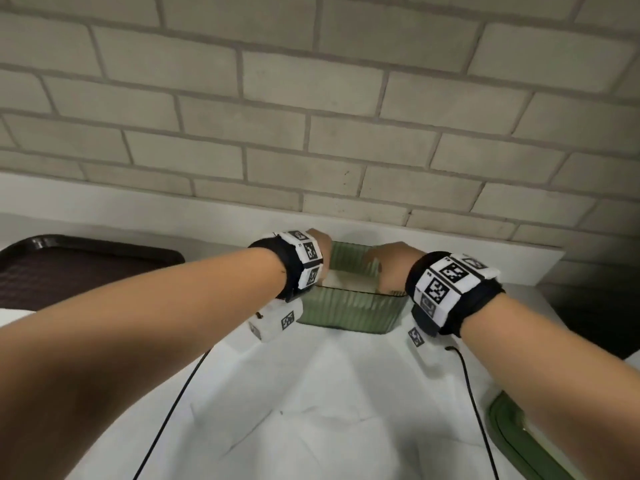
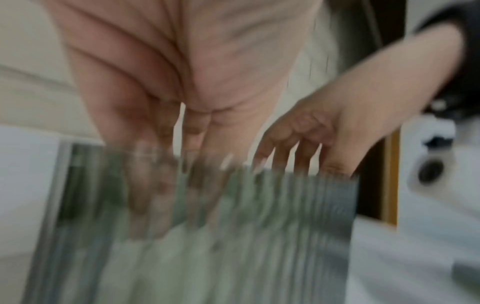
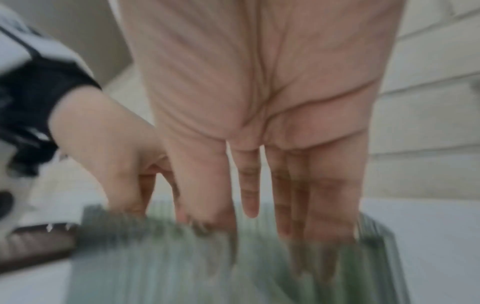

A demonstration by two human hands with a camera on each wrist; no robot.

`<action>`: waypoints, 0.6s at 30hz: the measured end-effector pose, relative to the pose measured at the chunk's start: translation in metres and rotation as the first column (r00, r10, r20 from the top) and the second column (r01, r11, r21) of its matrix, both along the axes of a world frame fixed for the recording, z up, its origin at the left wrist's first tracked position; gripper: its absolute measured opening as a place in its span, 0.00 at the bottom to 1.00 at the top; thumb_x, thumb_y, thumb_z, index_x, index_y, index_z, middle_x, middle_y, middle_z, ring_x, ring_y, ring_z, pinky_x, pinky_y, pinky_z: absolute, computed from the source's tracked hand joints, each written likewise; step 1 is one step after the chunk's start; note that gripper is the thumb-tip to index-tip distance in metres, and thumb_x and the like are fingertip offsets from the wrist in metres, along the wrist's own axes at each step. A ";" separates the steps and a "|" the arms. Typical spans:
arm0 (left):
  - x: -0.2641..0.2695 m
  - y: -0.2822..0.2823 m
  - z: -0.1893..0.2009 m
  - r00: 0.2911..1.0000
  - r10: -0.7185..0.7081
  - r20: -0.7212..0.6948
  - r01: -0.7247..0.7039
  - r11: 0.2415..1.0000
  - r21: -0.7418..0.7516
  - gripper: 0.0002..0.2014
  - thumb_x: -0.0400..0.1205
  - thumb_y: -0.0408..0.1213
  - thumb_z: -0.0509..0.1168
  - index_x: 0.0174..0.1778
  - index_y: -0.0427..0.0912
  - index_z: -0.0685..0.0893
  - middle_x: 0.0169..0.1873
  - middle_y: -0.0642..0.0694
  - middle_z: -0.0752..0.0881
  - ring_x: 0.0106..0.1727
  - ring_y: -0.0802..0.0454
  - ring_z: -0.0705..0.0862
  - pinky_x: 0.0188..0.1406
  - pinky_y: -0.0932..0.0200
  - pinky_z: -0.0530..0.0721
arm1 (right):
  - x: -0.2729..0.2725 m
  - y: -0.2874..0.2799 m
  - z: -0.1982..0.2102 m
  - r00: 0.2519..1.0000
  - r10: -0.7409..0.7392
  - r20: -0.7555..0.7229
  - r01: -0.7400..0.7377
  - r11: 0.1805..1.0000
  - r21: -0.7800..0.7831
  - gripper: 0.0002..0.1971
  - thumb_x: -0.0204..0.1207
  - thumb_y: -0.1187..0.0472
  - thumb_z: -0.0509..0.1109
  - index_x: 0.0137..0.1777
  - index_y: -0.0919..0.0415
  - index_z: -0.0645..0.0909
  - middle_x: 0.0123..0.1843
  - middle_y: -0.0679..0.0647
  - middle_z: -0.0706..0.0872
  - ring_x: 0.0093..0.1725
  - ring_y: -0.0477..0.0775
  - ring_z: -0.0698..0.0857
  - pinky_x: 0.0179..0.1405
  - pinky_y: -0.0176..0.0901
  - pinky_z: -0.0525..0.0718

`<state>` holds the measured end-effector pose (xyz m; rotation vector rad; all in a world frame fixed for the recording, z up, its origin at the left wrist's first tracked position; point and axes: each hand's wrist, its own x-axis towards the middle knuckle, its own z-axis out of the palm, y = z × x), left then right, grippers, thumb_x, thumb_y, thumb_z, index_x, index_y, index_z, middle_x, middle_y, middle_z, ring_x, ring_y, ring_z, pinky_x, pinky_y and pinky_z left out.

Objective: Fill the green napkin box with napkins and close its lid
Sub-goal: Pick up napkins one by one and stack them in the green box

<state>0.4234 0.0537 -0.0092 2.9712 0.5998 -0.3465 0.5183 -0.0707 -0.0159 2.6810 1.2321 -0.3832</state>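
Observation:
The green ribbed napkin box (image 1: 349, 308) stands on the white table by the wall, its top open. White napkins (image 1: 349, 280) lie inside it. My left hand (image 1: 320, 243) reaches down into the box's left end and my right hand (image 1: 389, 264) into its right end. In the blurred left wrist view the left hand's straight fingers (image 2: 155, 185) show through the box wall (image 2: 221, 257). The right wrist view has the right hand's fingers (image 3: 288, 195) straight too, dipping inside the box (image 3: 168, 267). Whether the fingertips touch the napkins is hidden. The green lid (image 1: 516, 431) lies at the lower right.
A dark brown tray (image 1: 69, 268) sits on the table to the left of the box. A brick wall (image 1: 311, 133) rises right behind the box. Two black cables (image 1: 173, 410) run from the wristbands across the white cloth towards me.

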 end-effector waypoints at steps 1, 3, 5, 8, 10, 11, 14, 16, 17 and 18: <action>-0.006 0.000 0.006 1.000 -0.001 0.014 0.002 1.000 -0.016 0.09 0.74 0.38 0.73 0.44 0.40 0.80 0.35 0.47 0.81 0.31 0.52 0.79 0.33 0.60 0.79 | -0.018 -0.013 0.018 0.998 0.006 -0.060 0.000 0.995 0.104 0.28 0.75 0.60 0.71 0.75 0.56 0.71 0.68 0.55 0.79 0.66 0.57 0.79 0.58 0.41 0.79; -0.026 -0.003 0.016 0.992 0.042 0.121 -0.024 0.988 -0.154 0.20 0.74 0.38 0.74 0.60 0.39 0.80 0.39 0.46 0.84 0.38 0.47 0.87 0.36 0.58 0.86 | -0.032 -0.036 0.030 0.988 -0.021 -0.151 0.069 0.945 0.319 0.24 0.72 0.57 0.74 0.69 0.54 0.76 0.59 0.52 0.83 0.56 0.52 0.81 0.48 0.35 0.77; -0.053 -0.006 0.024 0.959 0.103 0.266 -0.014 0.949 -0.315 0.18 0.75 0.36 0.72 0.60 0.42 0.81 0.43 0.45 0.87 0.39 0.45 0.89 0.39 0.54 0.89 | -0.050 -0.060 0.040 0.970 0.008 -0.245 0.116 0.864 0.489 0.20 0.70 0.55 0.77 0.62 0.51 0.80 0.49 0.49 0.85 0.44 0.45 0.81 0.40 0.31 0.75; -0.097 -0.018 0.024 0.906 0.218 0.363 -0.011 0.869 -0.494 0.09 0.76 0.36 0.70 0.51 0.46 0.82 0.46 0.42 0.90 0.30 0.52 0.85 0.24 0.62 0.85 | -0.077 -0.097 0.042 0.936 0.028 -0.350 0.193 0.792 0.579 0.15 0.68 0.54 0.79 0.54 0.48 0.83 0.42 0.47 0.89 0.36 0.41 0.83 0.41 0.35 0.80; -0.128 -0.026 0.020 0.891 0.257 0.374 -0.012 0.837 -0.546 0.08 0.77 0.38 0.70 0.51 0.46 0.83 0.46 0.45 0.89 0.28 0.57 0.84 0.18 0.66 0.80 | -0.098 -0.120 0.036 0.925 0.039 -0.378 0.229 0.736 0.637 0.13 0.66 0.54 0.80 0.50 0.46 0.84 0.40 0.46 0.89 0.36 0.46 0.85 0.46 0.43 0.83; -0.143 -0.030 0.018 0.883 0.273 0.381 -0.006 0.820 -0.572 0.08 0.77 0.39 0.70 0.52 0.48 0.83 0.46 0.48 0.88 0.28 0.57 0.84 0.18 0.66 0.79 | -0.110 -0.131 0.031 0.919 0.033 -0.393 0.251 0.719 0.648 0.13 0.66 0.55 0.80 0.49 0.45 0.84 0.39 0.46 0.90 0.37 0.47 0.85 0.47 0.44 0.83; -0.191 -0.043 0.014 0.851 0.342 0.399 -0.010 0.769 -0.639 0.07 0.76 0.42 0.71 0.50 0.53 0.84 0.43 0.54 0.87 0.29 0.59 0.86 0.21 0.66 0.78 | -0.146 -0.164 0.020 0.919 0.011 -0.394 0.280 0.686 0.672 0.11 0.66 0.54 0.79 0.47 0.42 0.84 0.41 0.45 0.90 0.36 0.45 0.86 0.43 0.37 0.83; -0.219 -0.050 0.011 0.825 0.387 0.412 -0.016 0.744 -0.668 0.06 0.77 0.43 0.71 0.48 0.55 0.84 0.41 0.54 0.89 0.29 0.60 0.87 0.22 0.67 0.78 | -0.168 -0.185 0.013 0.904 -0.010 -0.426 0.317 0.684 0.657 0.10 0.67 0.53 0.79 0.47 0.41 0.84 0.41 0.43 0.89 0.37 0.42 0.87 0.42 0.33 0.84; -0.232 -0.055 0.010 0.811 0.409 0.417 -0.013 0.727 -0.687 0.06 0.77 0.43 0.71 0.48 0.56 0.84 0.40 0.54 0.89 0.30 0.59 0.87 0.23 0.66 0.78 | -0.177 -0.194 0.010 0.895 -0.022 -0.445 0.340 0.678 0.651 0.10 0.68 0.53 0.78 0.47 0.40 0.84 0.42 0.40 0.89 0.37 0.41 0.87 0.41 0.31 0.84; -0.245 -0.060 0.007 0.801 0.430 0.417 -0.015 0.710 -0.704 0.06 0.77 0.42 0.70 0.48 0.56 0.84 0.40 0.53 0.89 0.30 0.58 0.87 0.23 0.66 0.79 | -0.186 -0.204 0.005 0.887 -0.034 -0.461 0.363 0.670 0.647 0.10 0.68 0.54 0.78 0.47 0.40 0.84 0.42 0.38 0.89 0.37 0.40 0.86 0.40 0.28 0.83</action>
